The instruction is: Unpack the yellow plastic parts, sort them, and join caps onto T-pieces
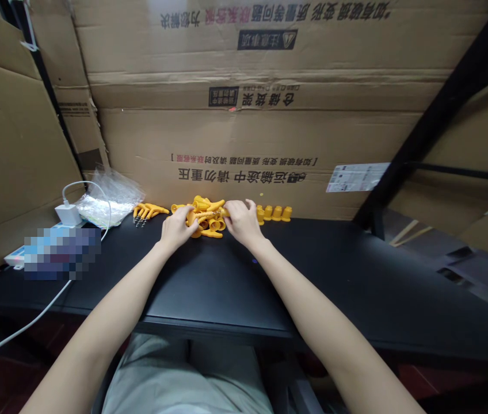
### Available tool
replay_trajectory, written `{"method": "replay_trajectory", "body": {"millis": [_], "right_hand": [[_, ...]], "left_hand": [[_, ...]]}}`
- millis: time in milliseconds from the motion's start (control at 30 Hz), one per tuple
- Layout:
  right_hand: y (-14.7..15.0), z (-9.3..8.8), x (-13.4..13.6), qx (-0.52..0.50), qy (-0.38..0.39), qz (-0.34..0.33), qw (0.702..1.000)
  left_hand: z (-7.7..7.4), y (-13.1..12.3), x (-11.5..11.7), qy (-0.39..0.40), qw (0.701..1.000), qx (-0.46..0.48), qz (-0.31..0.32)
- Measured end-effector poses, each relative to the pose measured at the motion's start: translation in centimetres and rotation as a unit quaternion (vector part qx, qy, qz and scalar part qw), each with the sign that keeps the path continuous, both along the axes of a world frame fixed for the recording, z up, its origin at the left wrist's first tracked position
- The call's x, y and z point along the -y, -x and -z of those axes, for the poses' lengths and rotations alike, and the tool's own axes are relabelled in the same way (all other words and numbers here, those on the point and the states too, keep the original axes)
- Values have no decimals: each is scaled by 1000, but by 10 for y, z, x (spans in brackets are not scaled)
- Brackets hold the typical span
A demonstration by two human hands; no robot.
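Over a pile of yellow plastic parts (212,224) on the black table, my left hand (177,227) and my right hand (243,221) face each other. Fingers of the left hand close on a yellow plastic piece (191,218). The right hand pinches a small yellow plastic part (225,212) from the other side, its far end hidden by the fingers. Small metal links seem to show between the hands, too blurred to be sure. Left of the pile lie several yellow curved pieces (151,209) with metal clasps. Several yellow cup-shaped parts (276,213) stand in a row at right.
A cardboard sheet (227,132) rises behind the black table (313,276). On the left are clear plastic bags (108,198), a white charger (68,215) on a power strip, a white cable (32,322) and a pixelated item (63,253). A black metal post (425,126) slants at right.
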State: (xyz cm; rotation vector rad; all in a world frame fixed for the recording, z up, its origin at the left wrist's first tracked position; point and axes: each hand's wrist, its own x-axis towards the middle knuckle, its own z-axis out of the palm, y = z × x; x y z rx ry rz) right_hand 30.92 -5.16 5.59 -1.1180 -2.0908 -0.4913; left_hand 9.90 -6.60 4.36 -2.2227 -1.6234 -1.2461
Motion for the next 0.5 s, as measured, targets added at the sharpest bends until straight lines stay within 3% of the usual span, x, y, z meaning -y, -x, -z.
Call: {"method": "replay_trajectory", "body": {"millis": [233,367,500], "right_hand": [[-47,6,-25,-168,-13,144,975],[-86,24,-35,-258,37,257,931],[-119,42,-38,-335,81,344,874]], "left_hand": [[-1,11,-7,52,994,58,-71],[4,16,-15,72,987,123,-70],[10,20,-26,84,963,254,-36]]}}
